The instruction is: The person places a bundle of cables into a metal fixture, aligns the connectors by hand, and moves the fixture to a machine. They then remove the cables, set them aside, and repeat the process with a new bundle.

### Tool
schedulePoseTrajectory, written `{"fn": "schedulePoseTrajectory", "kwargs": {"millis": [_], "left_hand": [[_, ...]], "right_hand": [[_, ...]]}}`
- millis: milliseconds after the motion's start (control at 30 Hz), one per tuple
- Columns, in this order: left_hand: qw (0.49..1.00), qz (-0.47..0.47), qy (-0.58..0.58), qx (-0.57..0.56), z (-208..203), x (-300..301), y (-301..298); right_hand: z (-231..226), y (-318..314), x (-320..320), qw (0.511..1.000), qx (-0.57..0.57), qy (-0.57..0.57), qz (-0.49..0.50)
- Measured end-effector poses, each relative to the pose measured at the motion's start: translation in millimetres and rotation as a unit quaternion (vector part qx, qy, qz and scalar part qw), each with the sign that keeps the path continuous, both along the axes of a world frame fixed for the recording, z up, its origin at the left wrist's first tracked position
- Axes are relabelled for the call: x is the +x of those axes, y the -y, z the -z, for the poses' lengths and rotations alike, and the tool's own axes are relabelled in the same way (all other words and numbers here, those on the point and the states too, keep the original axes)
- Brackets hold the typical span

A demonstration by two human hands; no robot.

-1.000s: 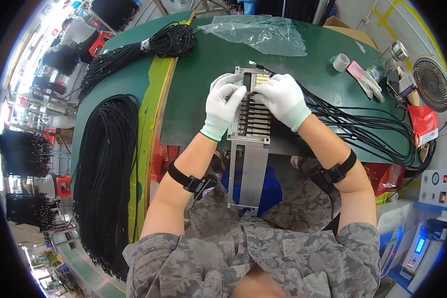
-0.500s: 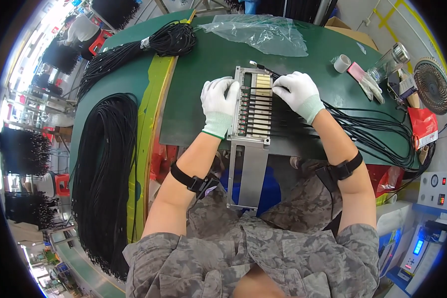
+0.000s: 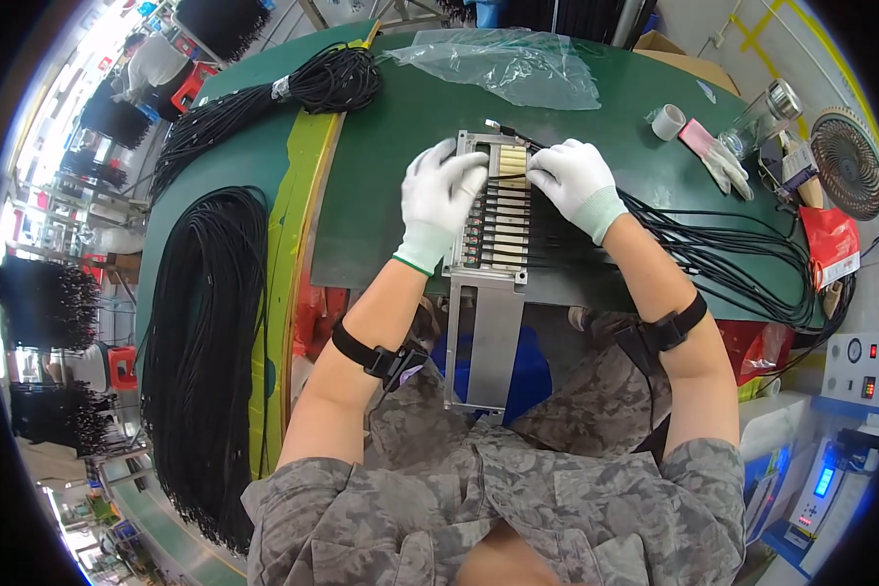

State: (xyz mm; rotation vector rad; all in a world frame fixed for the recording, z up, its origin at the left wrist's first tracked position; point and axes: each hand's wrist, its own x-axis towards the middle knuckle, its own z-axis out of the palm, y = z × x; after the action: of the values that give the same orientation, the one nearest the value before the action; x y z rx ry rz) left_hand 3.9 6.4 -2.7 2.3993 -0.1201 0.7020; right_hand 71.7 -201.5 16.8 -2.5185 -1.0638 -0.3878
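Note:
A metal holding fixture [image 3: 521,277] lies lengthwise in front of me on the green table, with several black cables [image 3: 503,221] laid side by side across its slots. Their small connector ends line the fixture's left side. White-gloved, my left hand [image 3: 438,198] is at the upper left of the fixture, thumb and fingers bent together over the end of the uppermost cable; what lies between the fingertips is hidden. My right hand [image 3: 576,182], also gloved, is closed in a pinch at the fixture's upper right edge, on a black cable. Bare light-coloured slots show above that cable.
Loose cables [image 3: 718,249] trail off to the right. A large cable bundle [image 3: 205,342] and a tied one [image 3: 337,78] lie left. Further back are a clear plastic bag [image 3: 508,68], tape roll [image 3: 667,122], glass bottle [image 3: 767,117], spare glove [image 3: 725,171] and fan [image 3: 847,163].
My left hand has shifted its fingers rightward over the fixture onto the cable's end. My right hand has moved slightly left and up, closer to the fixture's edge.

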Motion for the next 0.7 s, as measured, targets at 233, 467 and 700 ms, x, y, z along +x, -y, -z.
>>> {"fn": "schedulePoseTrajectory", "kwargs": {"millis": [233, 467, 700], "left_hand": [[0.984, 0.097, -0.044, 0.141, -1, 3, 0], [0.986, 0.142, -0.038, 0.084, 2, 6, 1], [0.986, 0.153, -0.031, 0.066, -1, 5, -2]], "right_hand": [[0, 14, 10, 0.999, 0.027, 0.007, 0.042], [6, 41, 42, 0.987, -0.041, -0.007, 0.153], [-12, 49, 37, 0.958, -0.067, -0.207, 0.185]]}}
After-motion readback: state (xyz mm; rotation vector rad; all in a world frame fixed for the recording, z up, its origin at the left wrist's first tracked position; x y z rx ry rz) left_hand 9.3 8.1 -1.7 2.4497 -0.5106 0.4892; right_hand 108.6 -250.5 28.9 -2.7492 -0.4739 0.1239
